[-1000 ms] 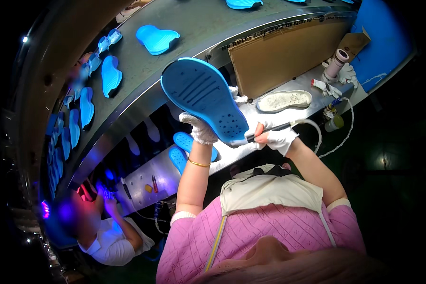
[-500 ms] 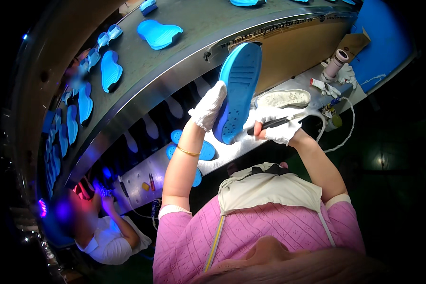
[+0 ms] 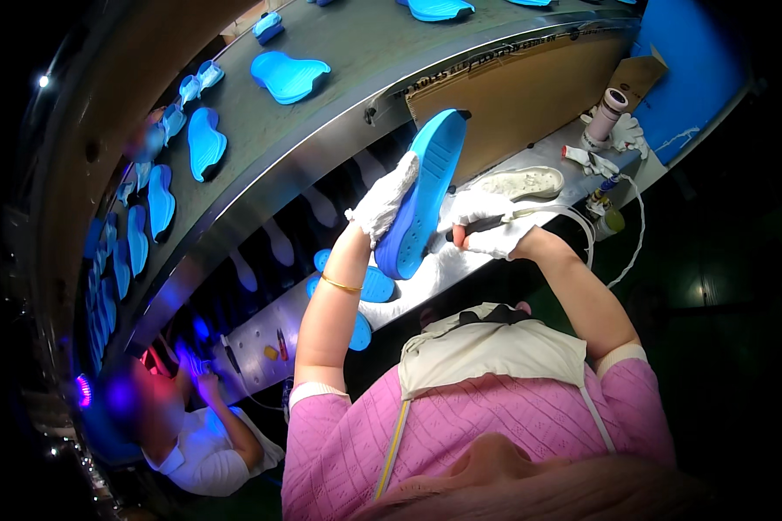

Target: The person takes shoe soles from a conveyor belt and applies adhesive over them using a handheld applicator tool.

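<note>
My left hand, in a white glove, grips a blue shoe sole and holds it on edge above the steel bench. Beside it my right hand, also gloved in white, is closed on a thin dark-handled tool whose end points at the sole's side. A white sole lies flat on the bench just behind my right hand. Two more blue soles lie on the bench below my left forearm.
A grey conveyor belt curves past, carrying several blue soles. A brown cardboard sheet leans behind the bench. A tape roll, spare gloves, a small bottle and white cord sit right. Another person works at lower left.
I have turned the blue sole from lying face-up to standing on edge and lowered it a little toward the bench. My right hand with the tool has stayed close beside it.
</note>
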The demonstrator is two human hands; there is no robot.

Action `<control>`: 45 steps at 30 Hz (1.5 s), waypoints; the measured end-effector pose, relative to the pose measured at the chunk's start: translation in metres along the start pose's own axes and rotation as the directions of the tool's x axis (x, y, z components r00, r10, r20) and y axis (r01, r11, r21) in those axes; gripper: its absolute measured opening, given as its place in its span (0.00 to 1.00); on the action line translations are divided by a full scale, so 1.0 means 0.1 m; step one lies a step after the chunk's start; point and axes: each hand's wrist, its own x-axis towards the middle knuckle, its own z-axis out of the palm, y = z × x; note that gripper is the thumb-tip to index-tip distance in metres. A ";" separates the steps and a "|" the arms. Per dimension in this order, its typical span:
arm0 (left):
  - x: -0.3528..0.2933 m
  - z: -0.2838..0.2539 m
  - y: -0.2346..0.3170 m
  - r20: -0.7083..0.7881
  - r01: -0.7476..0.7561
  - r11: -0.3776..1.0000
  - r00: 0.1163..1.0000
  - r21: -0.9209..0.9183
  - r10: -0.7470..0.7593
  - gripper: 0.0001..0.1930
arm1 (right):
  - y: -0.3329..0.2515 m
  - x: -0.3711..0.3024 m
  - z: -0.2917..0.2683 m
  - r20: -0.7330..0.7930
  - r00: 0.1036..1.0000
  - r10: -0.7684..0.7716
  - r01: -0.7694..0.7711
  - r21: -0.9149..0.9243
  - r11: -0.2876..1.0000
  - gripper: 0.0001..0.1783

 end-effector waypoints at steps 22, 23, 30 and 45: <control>-0.33 -0.20 -0.60 0.330 0.193 0.442 0.909 -0.876 0.256 0.37 | 0.20 -0.20 0.09 -0.323 0.946 0.034 0.117 0.436 0.892 0.08; -0.31 -0.15 -0.67 0.351 0.268 0.321 0.905 -0.909 0.240 0.36 | 0.24 -0.19 0.10 -0.361 0.932 0.042 0.130 0.438 0.890 0.08; -0.27 0.40 -0.90 0.229 0.060 0.539 0.940 -0.840 0.253 0.36 | 0.18 0.12 0.15 -0.649 0.759 -0.058 0.346 0.325 0.880 0.09; -0.12 0.29 -1.03 0.002 -0.106 0.510 0.978 -0.854 0.208 0.44 | 0.12 -0.01 0.46 -0.375 0.894 -0.247 0.322 0.151 0.935 0.09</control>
